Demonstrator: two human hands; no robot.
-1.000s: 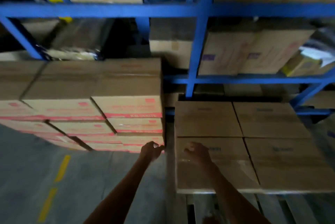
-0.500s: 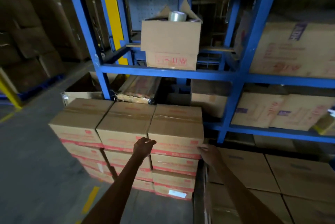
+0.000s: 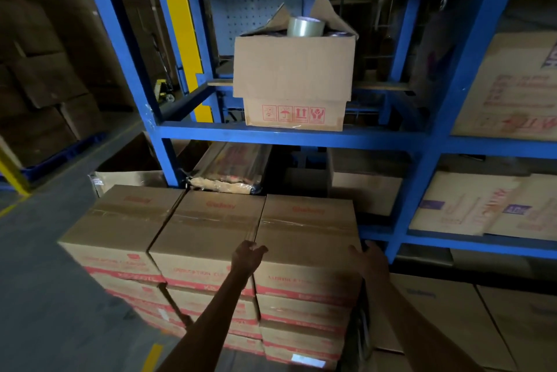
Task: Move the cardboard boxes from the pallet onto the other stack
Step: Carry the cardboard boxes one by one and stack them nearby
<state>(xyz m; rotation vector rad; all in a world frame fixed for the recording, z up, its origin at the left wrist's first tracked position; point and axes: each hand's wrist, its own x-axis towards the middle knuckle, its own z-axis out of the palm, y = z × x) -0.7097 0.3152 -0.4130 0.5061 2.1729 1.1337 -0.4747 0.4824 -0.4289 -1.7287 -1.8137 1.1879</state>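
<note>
A stack of cardboard boxes with red print stands in front of me, three boxes across its top row. My hands are on the rightmost top box (image 3: pixel 304 236). My left hand (image 3: pixel 247 255) curls its fingers over that box's front left corner, by the seam with the middle box (image 3: pixel 208 230). My right hand (image 3: pixel 369 258) lies with fingers straight against the box's right side, thumb at the top edge. A lower layer of plain brown boxes (image 3: pixel 437 311) lies to the right, just beyond my right arm.
A blue steel rack (image 3: pixel 422 185) rises right behind both stacks, with an open box (image 3: pixel 292 70) holding tape rolls on its shelf. More cartons fill the rack at right. Grey floor with yellow marks (image 3: pixel 152 356) lies at left.
My view swung up and left from the low brown boxes to the red-printed stack. Both hands rose and moved onto the rightmost top box, one at each side.
</note>
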